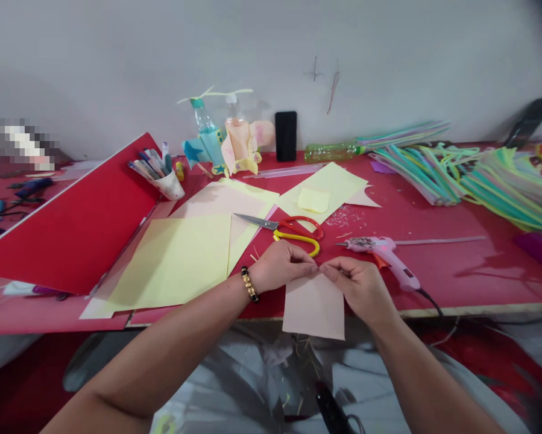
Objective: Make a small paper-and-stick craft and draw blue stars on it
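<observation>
Both hands pinch the top edge of a pale pink sheet of paper [313, 307], which hangs down over the table's front edge. My left hand [284, 265], below a beaded bracelet [249, 284], grips it from the left with thumb and fingers together. My right hand [356, 283] holds it from the right, its fingertips almost meeting the left ones. Just beyond my left hand lie scissors [293, 229] with one red and one yellow handle. A pink glue gun [383, 256] rests to the right of my right hand.
Yellow paper sheets [175, 259] lie left, beside a raised red board [85, 223] and a cup of pens [169, 185]. Decorated bottles [239, 138], a black phone [286, 136] and a green bottle [331, 152] are at the back. Coloured pipe cleaners [501, 181] spread right.
</observation>
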Motion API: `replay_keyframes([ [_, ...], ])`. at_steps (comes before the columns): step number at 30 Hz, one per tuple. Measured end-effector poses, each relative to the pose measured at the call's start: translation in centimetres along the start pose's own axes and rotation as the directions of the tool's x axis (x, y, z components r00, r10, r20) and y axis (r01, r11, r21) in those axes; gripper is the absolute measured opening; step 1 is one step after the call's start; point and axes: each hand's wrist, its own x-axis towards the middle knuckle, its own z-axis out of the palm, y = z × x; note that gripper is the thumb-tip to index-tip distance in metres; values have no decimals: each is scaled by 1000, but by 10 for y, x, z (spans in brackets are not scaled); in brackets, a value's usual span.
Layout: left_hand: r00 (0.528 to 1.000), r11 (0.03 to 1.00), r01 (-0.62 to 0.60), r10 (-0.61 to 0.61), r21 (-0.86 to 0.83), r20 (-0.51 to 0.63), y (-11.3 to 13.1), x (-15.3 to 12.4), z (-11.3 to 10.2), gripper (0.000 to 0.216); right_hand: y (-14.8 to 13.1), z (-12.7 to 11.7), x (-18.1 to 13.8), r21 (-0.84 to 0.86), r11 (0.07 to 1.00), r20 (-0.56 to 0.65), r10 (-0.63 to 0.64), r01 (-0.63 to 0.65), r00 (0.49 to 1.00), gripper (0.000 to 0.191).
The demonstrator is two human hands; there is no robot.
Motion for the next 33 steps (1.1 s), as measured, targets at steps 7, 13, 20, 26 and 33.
replay_keyframes([
  [7, 1000, 999, 2, -1, -41, 24, -2, 0, -1, 34, 2, -1, 0, 25, 1000, 4, 9, -9, 1000, 26],
  [13, 999, 1000, 21, -22, -21, -41, -6, 1, -8, 35, -2, -4, 0, 58, 997, -45, 44, -42, 998, 27],
  [20, 999, 1000, 6, -6, 6, -34, -5, 1, -14, 33, -3, -6, 2, 7, 1000, -57, 22, -21, 998, 27],
  [26, 1000, 1000, 14, -14, -21, -20, -5, 1, -14, 31, -2, -7, 2, -25, 1000, -82, 8, -10, 997, 27],
  [33, 999, 999, 33, -35, -40, -28, -7, 2, -13, 30, -4, -6, 1, -51, 999, -81, -7, 2, 997, 29],
])
